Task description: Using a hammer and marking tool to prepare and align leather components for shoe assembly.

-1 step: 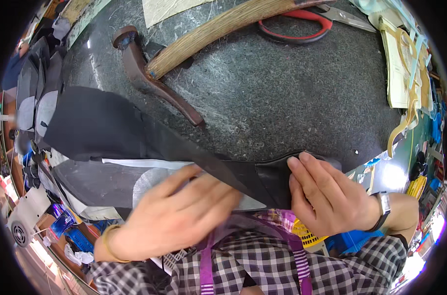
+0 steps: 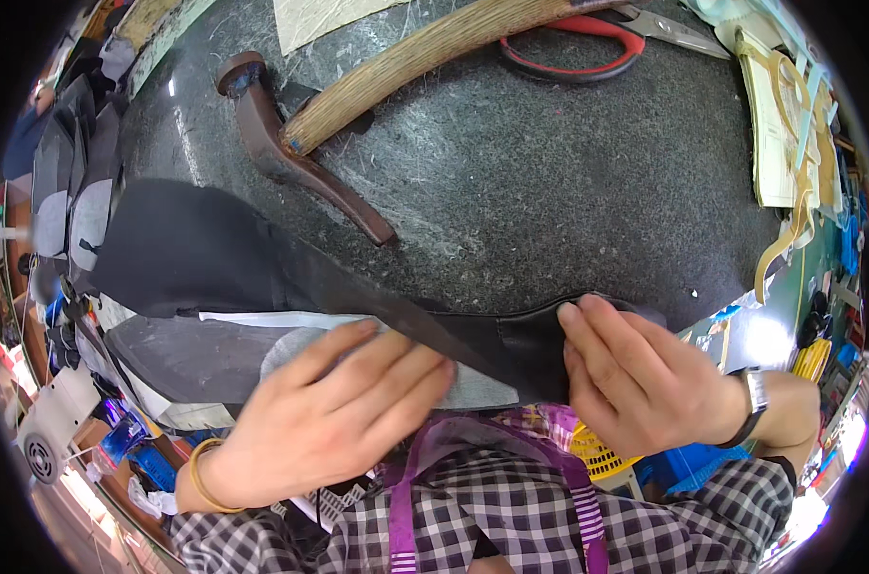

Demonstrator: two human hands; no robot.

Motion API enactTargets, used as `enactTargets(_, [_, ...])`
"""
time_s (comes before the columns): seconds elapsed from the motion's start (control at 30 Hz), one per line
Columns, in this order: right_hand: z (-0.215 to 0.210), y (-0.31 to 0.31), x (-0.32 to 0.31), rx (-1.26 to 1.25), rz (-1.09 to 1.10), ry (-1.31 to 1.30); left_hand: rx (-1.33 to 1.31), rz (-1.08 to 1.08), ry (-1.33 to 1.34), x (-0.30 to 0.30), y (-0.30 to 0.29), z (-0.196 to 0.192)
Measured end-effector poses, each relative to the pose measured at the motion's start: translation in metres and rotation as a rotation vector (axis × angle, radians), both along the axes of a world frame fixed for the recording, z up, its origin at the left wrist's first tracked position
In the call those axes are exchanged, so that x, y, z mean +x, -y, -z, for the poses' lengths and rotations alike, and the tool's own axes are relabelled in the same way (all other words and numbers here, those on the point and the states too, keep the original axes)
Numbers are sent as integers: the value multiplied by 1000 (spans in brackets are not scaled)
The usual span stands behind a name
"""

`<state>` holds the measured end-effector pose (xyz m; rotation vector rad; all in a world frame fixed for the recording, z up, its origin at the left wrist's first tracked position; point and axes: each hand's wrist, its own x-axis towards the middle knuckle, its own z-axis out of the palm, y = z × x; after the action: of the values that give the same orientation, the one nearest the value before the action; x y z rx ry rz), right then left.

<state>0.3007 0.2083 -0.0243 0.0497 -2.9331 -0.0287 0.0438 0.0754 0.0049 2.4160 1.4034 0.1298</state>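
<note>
A long black leather piece (image 2: 190, 244) with a soft, fabric-like surface lies across the near side of the work surface. Its right end is pinched between the thumb and fingers of my right hand (image 2: 645, 383), where a folded, stitched edge shows. My left hand (image 2: 343, 416) rests over the lower layer, fingers stretched and a little apart, the tips beside the black flap. Under the flap runs a narrow white strip (image 2: 281, 320). A dark grey layer (image 2: 186, 359) with a lighter grey patch (image 2: 487, 387) lies nearest me. Part of the patch is hidden by my left hand.
Beyond the piece, a hammer (image 2: 415, 67) with a wooden handle lies on the dark stone surface (image 2: 597, 191). Red-handled scissors (image 2: 626, 48) are at the far right. Dark cut pieces (image 2: 71, 182) stack up at the left; papers and tan strips (image 2: 779, 124) lie at the right edge.
My left hand has slid slightly left and toward me, uncovering more of the light grey patch. The right hand keeps its pinch in nearly the same place.
</note>
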Motion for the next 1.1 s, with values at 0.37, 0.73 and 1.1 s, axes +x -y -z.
enactTargets(0.37, [-26, -14, -58, -739, -109, 330, -58, -13, -135, -2, 26, -14])
enactTargets(0.73, [-43, -17, -104, -1128, 274, 570, 141, -22, -190, -37, 49, -15])
enactTargets(1.1, [-19, 81, -107, -516, 220, 130, -49, -243, 262, -52, 62, 0])
